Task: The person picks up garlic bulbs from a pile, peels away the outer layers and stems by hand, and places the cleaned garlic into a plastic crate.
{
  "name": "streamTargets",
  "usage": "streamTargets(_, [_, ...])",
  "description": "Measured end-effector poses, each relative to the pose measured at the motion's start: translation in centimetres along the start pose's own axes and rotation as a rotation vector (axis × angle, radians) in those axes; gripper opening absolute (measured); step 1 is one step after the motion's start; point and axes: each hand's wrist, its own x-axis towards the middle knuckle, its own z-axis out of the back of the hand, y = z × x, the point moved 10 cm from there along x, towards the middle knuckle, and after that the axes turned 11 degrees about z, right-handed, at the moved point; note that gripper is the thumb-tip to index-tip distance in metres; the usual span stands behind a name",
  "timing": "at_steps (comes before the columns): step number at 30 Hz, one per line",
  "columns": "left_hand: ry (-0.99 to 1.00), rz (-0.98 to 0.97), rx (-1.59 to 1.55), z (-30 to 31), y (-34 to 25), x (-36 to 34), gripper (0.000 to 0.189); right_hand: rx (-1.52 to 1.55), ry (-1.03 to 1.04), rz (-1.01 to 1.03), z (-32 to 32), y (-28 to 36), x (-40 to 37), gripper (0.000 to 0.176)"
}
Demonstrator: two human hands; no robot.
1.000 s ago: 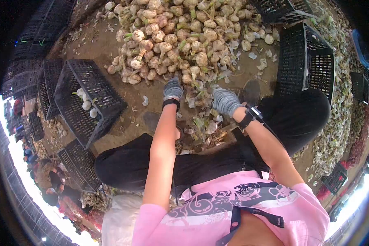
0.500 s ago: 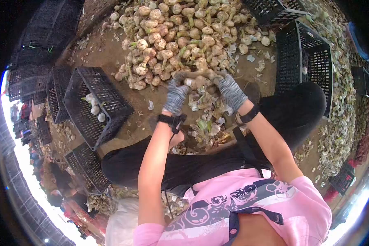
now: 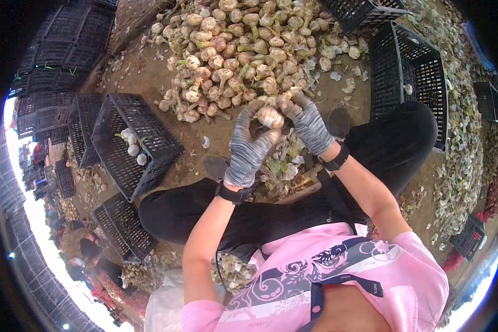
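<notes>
A garlic bulb [image 3: 270, 117] with a pale, soil-streaked skin is held in front of the heap, above the ground. My left hand [image 3: 248, 149], in a grey striped glove with dirty fingertips, curls around its left and lower sides. At its upper right, my right hand [image 3: 312, 126] has its gloved fingers closed at the stem end; what exactly they pinch is partly hidden. Just beyond both hands lies a large heap of garlic [image 3: 227, 55], many bulbs with short stems. Loose skins and leaf scraps [image 3: 285, 163] lie below the hands, between my legs.
A tilted black crate [image 3: 141, 180] on the left contains several whitish bulbs [image 3: 133, 149]. Another black crate [image 3: 379, 99] stands on the right beside my knee, one bulb inside. More crates [image 3: 124, 227] are around. Garlic skins [image 3: 456, 182] cover the ground at right.
My left hand has turned and opened around the bulb, bringing its round side into view. My right hand stays close by, at the stem end. The view has shifted slightly.
</notes>
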Motion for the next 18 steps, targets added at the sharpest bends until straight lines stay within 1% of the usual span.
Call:
streamTargets(1, [-0.025, 0.057, -0.035, 0.0, 1.1, -0.1, 0.049, 0.0, -0.001, 0.001, 0.1, -0.2, 0.1, 0.046])
streamTargets(2, [-0.05, 0.115, -0.07, 0.0, 2.0, -0.3, 0.053, -0.097, 0.069, -0.01, 0.0, -0.7, 0.4, 0.047])
streamTargets(3, [-0.072, 0.187, -0.208, 0.0, 2.8, -0.4, 0.055, -0.196, 0.138, -0.022, -0.1, -1.2, 0.4, 0.049])
streamTargets(6, [-0.062, 0.203, -0.238, 0.1, 2.4, -0.4, 0.055, -0.166, 0.123, -0.005, 0.5, -0.8, 0.2, 0.047])
streamTargets(7, [-0.037, 0.176, -0.196, 0.2, 2.4, -0.2, 0.057, -0.158, 0.187, -0.029, -0.3, 0.3, 0.2, 0.045])
streamTargets(8, [-0.041, 0.176, -0.201, 0.2, 2.4, -0.3, 0.057, -0.161, 0.19, -0.032, -0.5, 0.4, 0.2, 0.045])
streamTargets(10, [-0.038, 0.176, -0.191, 0.0, 2.4, -0.4, 0.056, -0.168, 0.274, 0.09, -2.2, 2.4, 0.4, 0.037])
streamTargets(11, [-0.041, 0.177, -0.194, 0.0, 2.6, -0.5, 0.056, -0.114, 0.192, -0.004, -1.9, 2.2, -0.2, 0.032])
streamTargets(12, [-0.05, 0.156, -0.177, 0.0, 2.6, -0.5, 0.055, -0.114, 0.194, -0.007, -1.8, 1.9, -0.2, 0.032])
streamTargets(14, [-0.061, 0.138, -0.164, 0.3, 3.0, -0.6, 0.054, -0.013, 0.187, 0.008, -1.7, 1.2, -0.1, 0.028])
streamTargets(16, [-0.069, 0.117, -0.071, 0.5, 3.1, -0.6, 0.053, -0.038, 0.208, 0.029, -1.8, 1.9, 0.0, 0.027])
streamTargets(18, [-0.072, 0.107, -0.096, 0.5, 3.0, -0.4, 0.054, -0.062, 0.231, 0.05, -2.0, 2.8, 0.2, 0.025])
